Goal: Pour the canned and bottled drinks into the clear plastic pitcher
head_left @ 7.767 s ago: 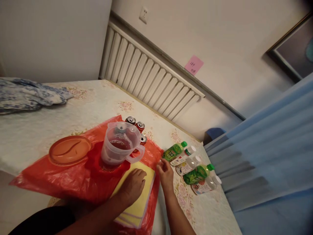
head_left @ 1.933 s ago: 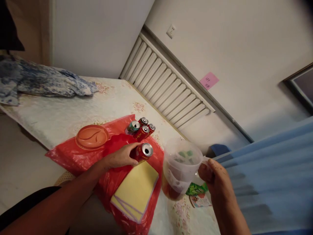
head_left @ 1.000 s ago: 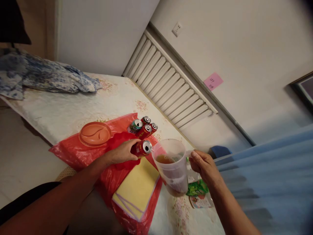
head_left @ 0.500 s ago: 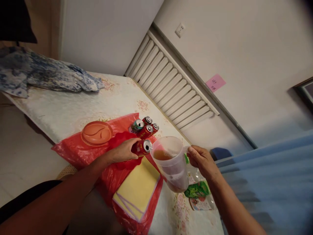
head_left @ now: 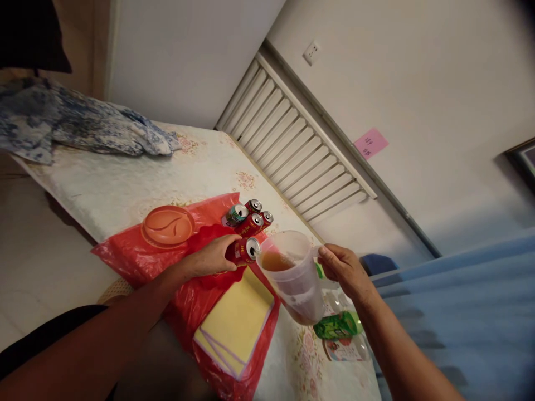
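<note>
My left hand (head_left: pixel 215 256) is wrapped round a red can (head_left: pixel 242 252), whose open top faces the pitcher. My right hand (head_left: pixel 343 270) grips the handle of a translucent plastic pitcher (head_left: pixel 298 292), tilted with its rim beside the can's top. Brown liquid (head_left: pixel 276 260) shows inside the pitcher near the rim. Just beyond the left hand stand several opened cans, among them a green one (head_left: pixel 234 215) and a red one (head_left: pixel 251 224). Folded yellow cloths (head_left: pixel 238 323) lie on a red plastic bag (head_left: pixel 184 312) below the can.
An orange divided dish (head_left: pixel 168 225) rests on the bag at the left. Plastic bottles with green labels (head_left: pixel 338 324) lie right of the pitcher. A blue-white cloth (head_left: pixel 108 128) covers the table's (head_left: pixel 209 167) far left. A radiator (head_left: pixel 301 145) stands behind.
The pitcher is tipped slightly more, and the liquid lies nearer its rim. My right hand has shifted slightly up and left. My left hand keeps its hold on the can.
</note>
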